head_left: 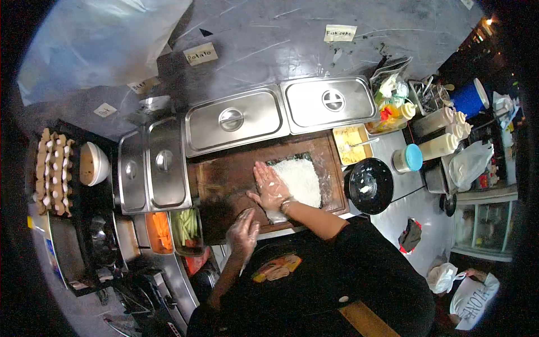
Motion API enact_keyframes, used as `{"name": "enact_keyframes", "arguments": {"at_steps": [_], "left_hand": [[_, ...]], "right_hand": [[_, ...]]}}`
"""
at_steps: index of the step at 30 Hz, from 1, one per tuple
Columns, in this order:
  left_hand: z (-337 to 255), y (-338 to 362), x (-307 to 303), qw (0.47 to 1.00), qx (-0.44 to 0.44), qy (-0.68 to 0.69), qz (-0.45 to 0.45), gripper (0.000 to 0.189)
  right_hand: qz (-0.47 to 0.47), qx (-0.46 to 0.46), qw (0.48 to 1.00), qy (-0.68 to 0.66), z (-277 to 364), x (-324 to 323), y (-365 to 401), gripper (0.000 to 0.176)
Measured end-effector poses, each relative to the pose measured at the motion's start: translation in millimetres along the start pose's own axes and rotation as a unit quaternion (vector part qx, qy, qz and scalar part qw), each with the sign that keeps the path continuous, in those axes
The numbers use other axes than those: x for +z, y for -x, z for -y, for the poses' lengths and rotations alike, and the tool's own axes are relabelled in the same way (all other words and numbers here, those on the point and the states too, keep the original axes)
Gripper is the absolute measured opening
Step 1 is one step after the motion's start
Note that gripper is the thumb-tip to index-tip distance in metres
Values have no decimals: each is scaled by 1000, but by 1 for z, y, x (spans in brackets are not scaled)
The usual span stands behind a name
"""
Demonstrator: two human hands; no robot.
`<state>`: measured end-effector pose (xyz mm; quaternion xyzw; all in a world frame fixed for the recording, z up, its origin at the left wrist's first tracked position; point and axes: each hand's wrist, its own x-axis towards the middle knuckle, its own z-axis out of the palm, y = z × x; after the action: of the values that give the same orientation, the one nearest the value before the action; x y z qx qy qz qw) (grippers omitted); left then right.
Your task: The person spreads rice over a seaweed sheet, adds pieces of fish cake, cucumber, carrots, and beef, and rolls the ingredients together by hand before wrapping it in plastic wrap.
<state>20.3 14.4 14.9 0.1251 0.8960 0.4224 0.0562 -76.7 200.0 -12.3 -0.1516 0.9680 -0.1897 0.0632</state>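
A layer of white rice covers most of a dark seaweed sheet on the brown cutting board. My right hand lies flat at the rice's left side, fingers stretched away from me, with white bits stuck to the skin. Lower left, by the board's near edge, is my left hand. Its fingers are curled close together and look wet or coated; whether anything sits inside them is hidden. To the right of the board stands a black bowl with a little rice in it.
Lidded steel pans line the board's far side. Carrot strips and cucumber strips sit in containers at left, near egg trays. At right are a yellow-filled tray, a blue-lidded jar and squeeze bottles.
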Motion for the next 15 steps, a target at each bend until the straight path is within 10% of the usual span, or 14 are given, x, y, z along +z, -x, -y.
{"name": "enact_keyframes", "arguments": {"at_steps": [5,9,15], "left_hand": [[-31,-34,20,961,103,-213,146,63],[-41,-58,61,911,126,-315,235,81],[-68,-94,111,924,117,-325,163,86]], "right_hand": [[-34,-11,975,-219,-24,-29,-6,68],[-208,75,794,-566,-70,-39,51,45],[-321,244,839,-364,-91,-88,178,36]]}}
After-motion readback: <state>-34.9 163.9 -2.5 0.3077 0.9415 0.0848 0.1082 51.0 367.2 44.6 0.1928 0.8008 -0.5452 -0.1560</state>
